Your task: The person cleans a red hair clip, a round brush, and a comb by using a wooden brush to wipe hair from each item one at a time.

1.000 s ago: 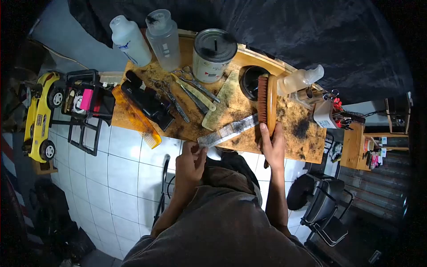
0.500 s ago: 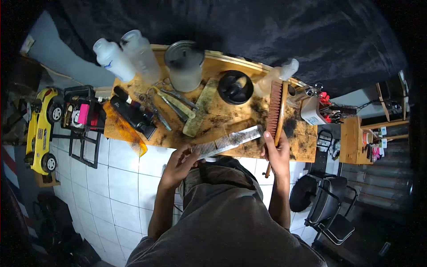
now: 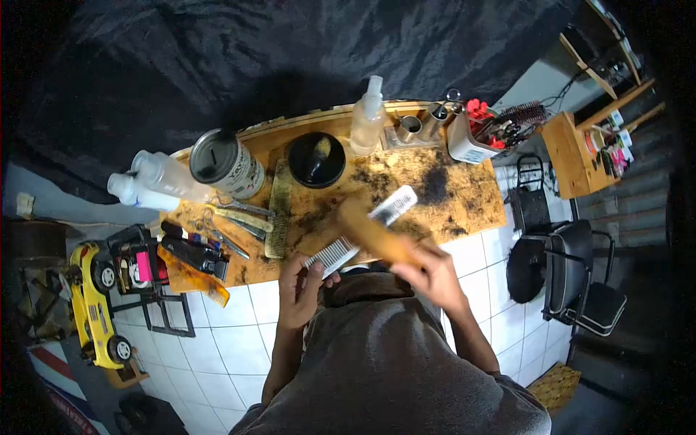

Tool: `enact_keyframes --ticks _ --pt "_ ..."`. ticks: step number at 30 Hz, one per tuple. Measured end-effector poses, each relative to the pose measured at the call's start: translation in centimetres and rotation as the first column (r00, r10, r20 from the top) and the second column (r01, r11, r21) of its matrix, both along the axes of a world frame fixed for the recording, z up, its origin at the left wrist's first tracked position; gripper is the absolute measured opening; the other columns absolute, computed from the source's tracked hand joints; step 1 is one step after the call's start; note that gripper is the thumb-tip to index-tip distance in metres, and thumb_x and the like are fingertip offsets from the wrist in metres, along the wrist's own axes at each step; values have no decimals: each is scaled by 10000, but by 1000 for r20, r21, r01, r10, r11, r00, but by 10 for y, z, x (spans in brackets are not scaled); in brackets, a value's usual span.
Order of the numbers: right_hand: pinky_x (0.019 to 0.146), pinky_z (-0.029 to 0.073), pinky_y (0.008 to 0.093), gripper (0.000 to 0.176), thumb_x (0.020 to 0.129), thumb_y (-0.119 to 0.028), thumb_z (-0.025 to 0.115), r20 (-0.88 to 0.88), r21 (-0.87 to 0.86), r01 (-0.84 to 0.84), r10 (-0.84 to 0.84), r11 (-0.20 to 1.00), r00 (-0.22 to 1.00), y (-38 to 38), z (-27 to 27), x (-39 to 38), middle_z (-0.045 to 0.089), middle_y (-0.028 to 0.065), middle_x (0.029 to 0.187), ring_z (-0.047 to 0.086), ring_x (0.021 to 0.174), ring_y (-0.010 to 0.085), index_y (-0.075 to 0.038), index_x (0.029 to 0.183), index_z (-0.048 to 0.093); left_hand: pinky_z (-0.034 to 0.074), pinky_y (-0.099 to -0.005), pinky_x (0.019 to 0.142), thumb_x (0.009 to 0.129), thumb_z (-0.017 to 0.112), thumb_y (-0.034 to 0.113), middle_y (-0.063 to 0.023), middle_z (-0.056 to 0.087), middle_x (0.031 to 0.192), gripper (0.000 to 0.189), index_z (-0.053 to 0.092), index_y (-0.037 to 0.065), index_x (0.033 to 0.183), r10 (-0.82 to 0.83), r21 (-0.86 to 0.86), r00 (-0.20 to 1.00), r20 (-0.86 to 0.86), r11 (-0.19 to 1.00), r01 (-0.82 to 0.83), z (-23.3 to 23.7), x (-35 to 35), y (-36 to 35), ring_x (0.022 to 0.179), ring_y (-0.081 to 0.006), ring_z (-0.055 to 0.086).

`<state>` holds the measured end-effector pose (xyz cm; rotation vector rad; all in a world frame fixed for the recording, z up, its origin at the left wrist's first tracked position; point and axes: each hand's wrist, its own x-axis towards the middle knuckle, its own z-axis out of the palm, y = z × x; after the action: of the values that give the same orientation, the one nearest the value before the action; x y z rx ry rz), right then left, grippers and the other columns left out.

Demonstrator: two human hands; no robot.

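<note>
My left hand [image 3: 301, 290] is closed around the near end of a white comb [image 3: 396, 204], which slants up and to the right over the table's front. In my right hand [image 3: 435, 277] is the handle of a wooden brush [image 3: 373, 235], smeared by motion. The brush crosses over the middle of the comb and hides part of it, its bristles turned out of sight. Dark hair clippings are scattered on the wooden table [image 3: 478, 212] beneath.
To the left lie black hair clippers [image 3: 190, 252], an orange comb [image 3: 197, 275], scissors [image 3: 226, 241] and a long dusty comb [image 3: 278, 217]. Behind are a can [image 3: 250, 174], a black bowl [image 3: 299, 172], a spray bottle [image 3: 367, 127] and a tool holder [image 3: 467, 147]. A chair [image 3: 569, 254] stands right.
My right hand has swung the brush from upright beside the comb to leftward across it. The comb now tilts more steeply in my left hand. The view has turned.
</note>
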<state>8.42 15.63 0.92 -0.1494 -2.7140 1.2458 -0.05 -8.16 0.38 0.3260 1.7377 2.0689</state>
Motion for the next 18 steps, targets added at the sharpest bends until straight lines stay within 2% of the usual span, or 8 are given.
enact_keyframes --ticks 3,5,7,9,11,13,15,18 --pt "537 523 361 369 818 -255 671 -55 248 336 -333 909 941 31 -1 -10 635 204 842 629 620 254 -39 1114 630 447 -258 608 962 443 137 -99 601 787 169 495 -8 891 24 -39 1000 -10 999 -24 0 0 1 694 -131 567" --pt "517 503 355 395 819 -198 669 -85 219 447 -439 867 894 32 16 -11 630 185 799 607 599 243 -35 1171 596 448 -256 611 960 449 142 -97 598 798 170 497 -9 896 22 -60 1000 -12 998 -22 1 -1 3 696 -131 569" --pt "555 501 349 397 811 -200 678 -125 123 398 -384 909 915 21 19 -8 598 176 741 613 626 228 -26 1158 597 450 -253 618 957 463 152 -95 591 820 174 501 -10 907 24 -106 1000 2 994 -24 2 1 4 700 -129 573" --pt "564 504 362 376 807 -210 683 -233 45 142 -128 989 964 4 16 -5 603 174 770 618 639 226 -20 1125 617 453 -251 622 955 467 154 -86 582 833 181 514 -20 971 26 -144 1000 -2 989 -26 4 2 9 701 -130 572" --pt "571 522 372 367 811 -239 678 -170 30 -52 56 998 984 -13 25 -1 635 171 843 623 660 228 -10 1093 633 456 -254 618 955 468 154 -79 578 833 208 515 -30 1038 39 -106 998 43 994 -34 13 4 14 699 -129 571" --pt "585 525 373 375 815 -257 672 -70 -10 -42 41 999 997 -15 21 -2 646 175 892 624 670 231 -10 1094 632 458 -259 620 954 463 138 -80 580 828 211 512 -38 1059 39 -104 999 25 994 -36 16 5 12 707 -127 569" --pt "597 514 367 376 813 -252 673 -90 -41 226 -228 973 969 3 -3 -6 639 183 881 621 670 234 -24 1109 627 461 -260 630 953 457 120 -87 592 828 197 512 -40 1055 21 -111 1000 -5 994 -21 15 5 4 710 -127 569" --pt "590 504 366 395 817 -220 667 -117 131 457 -444 880 888 27 11 -11 636 177 842 607 645 258 -13 1148 605 468 -260 630 950 461 116 -100 604 833 182 511 -38 1034 -1 -127 1000 -12 992 0 6 5 -5 701 -128 576"
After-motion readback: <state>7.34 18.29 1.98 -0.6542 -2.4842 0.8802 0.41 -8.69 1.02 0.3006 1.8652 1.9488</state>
